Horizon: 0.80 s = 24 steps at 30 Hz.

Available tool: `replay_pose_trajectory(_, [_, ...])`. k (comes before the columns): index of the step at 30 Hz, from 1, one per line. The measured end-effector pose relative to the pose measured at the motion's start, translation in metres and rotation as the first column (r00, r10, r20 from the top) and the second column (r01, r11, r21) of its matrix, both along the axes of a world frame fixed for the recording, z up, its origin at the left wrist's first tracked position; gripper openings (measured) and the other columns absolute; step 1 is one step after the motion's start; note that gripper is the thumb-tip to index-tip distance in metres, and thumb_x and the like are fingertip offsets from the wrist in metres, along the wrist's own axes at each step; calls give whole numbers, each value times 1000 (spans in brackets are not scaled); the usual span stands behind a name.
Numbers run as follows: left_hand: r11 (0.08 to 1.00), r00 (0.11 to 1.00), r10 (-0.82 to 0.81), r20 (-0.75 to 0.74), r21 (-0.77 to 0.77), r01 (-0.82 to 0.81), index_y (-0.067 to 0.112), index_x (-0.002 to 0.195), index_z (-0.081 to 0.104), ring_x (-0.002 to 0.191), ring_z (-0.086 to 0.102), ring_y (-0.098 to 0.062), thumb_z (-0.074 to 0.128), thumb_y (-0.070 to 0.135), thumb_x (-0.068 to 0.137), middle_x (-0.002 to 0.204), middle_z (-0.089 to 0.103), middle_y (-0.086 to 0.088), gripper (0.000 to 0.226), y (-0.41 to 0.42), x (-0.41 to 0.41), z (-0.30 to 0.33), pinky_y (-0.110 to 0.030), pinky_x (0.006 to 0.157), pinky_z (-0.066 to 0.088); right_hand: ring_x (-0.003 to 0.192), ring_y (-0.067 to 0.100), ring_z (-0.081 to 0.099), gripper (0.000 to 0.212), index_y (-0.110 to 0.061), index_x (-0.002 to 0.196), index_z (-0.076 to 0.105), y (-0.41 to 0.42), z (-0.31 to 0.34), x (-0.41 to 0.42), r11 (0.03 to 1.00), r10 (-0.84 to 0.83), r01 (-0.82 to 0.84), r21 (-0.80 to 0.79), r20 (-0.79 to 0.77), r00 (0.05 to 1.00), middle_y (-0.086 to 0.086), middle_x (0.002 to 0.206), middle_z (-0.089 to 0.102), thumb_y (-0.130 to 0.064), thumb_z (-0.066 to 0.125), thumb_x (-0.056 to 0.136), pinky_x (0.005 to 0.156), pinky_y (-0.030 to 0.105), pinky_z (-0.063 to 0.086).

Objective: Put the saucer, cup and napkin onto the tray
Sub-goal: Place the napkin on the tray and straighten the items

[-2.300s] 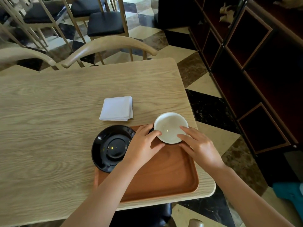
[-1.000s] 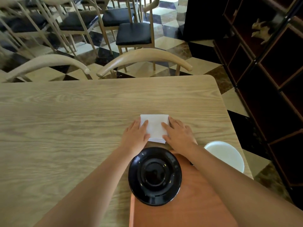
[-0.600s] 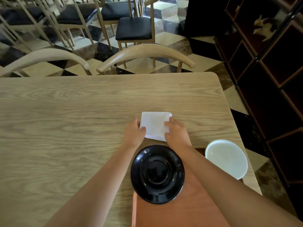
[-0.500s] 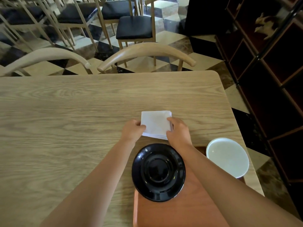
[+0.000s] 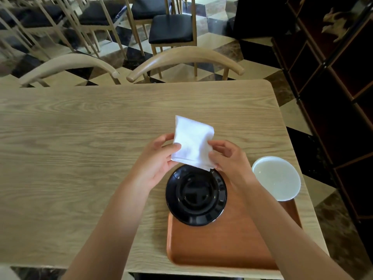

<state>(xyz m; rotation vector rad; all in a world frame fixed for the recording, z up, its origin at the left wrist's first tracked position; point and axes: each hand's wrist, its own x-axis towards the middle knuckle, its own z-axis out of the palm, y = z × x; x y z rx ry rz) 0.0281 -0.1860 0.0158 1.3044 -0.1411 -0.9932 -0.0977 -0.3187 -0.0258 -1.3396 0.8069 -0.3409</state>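
Napkin (image 5: 192, 143): white, folded to a rough square, soft and slightly bowed, lifted off the table (image 5: 80, 138) and tilted up toward us, its near edge hanging just above the far rim of the saucer (image 5: 196, 194). We hold it on both sides: left hand (image 5: 155, 164) pinching the left edge between thumb and fingers, right hand (image 5: 229, 158) pinching the lower right corner. To set it down well, we judge we should keep both pinches even so the fold does not open, carry it back over the saucer, and lay it flat on the bare wood of the tray (image 5: 222, 245), clear of the crockery, before letting go. Saucer: glossy black, round, sitting at the tray's far left corner and overhanging its edge. Cup (image 5: 276, 177): white, empty as far as we can see, at the far right corner of the tray, part over its edge. Tray: reddish-brown, near the table's right front corner.
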Motion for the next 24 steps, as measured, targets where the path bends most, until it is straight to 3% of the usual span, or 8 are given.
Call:
replay_pose_trajectory(3, [991,995,7,-104,-129,-21,14,94,59,70,70,-13,56,-6,77,76,74,-1,26,17,-32,5,-25,64,58,86,1,61,28,-26,101,66,15,20,-35,998,16,-15,-56,16,1000,-9,104,67,-5,61,84,78,21,52])
replay_pose_trajectory(7, [987,992,31,-122,-151,-49,12,95,63,74,69,-14,57,3,71,79,74,-2,26,34,-79,-2,-24,62,56,84,4,62,35,-31,96,66,38,33,-88,985,-25,22,-170,-12,1000,-3,93,69,0,61,82,74,17,51])
replay_pose_trajectory(12, [996,976,-23,216,90,4,32,92,71,91,67,-14,60,12,73,91,75,5,29,38,-133,-8,-29,80,53,87,8,64,38,-35,95,68,42,31,-150,973,-97,87,-214,-36,995,-2,97,67,1,62,82,75,18,51])
replay_pose_trajectory(16, [987,930,-70,362,158,13,36,113,53,86,66,-5,62,-2,80,93,71,1,51,37,-171,-16,-18,73,49,95,2,61,42,-33,92,66,39,22,-189,950,-108,82,-301,-71,992,-4,109,65,7,62,80,75,5,47])
replay_pose_trajectory(19, [965,831,-210,516,244,92,31,114,49,96,63,-7,62,-3,79,105,66,3,51,39,-192,-33,-20,81,50,103,9,60,41,-36,95,65,37,6,-213,910,-97,6,-414,-199,975,-7,116,61,2,64,80,83,20,52])
replay_pose_trajectory(22, [932,677,-311,667,354,79,23,105,57,97,59,-4,64,1,78,104,63,10,35,38,-205,-55,-25,87,49,103,13,58,37,-32,100,66,36,-8,-225,870,-108,-59,-490,-305,946,-8,116,58,0,64,81,84,20,51])
replay_pose_trajectory(24, [919,571,-359,738,387,79,19,101,60,99,54,0,65,2,77,102,61,11,30,32,-212,-67,-20,88,45,101,14,56,33,-25,104,68,33,-17,-227,861,-125,-80,-502,-362,924,-3,119,58,-1,63,82,85,23,49])
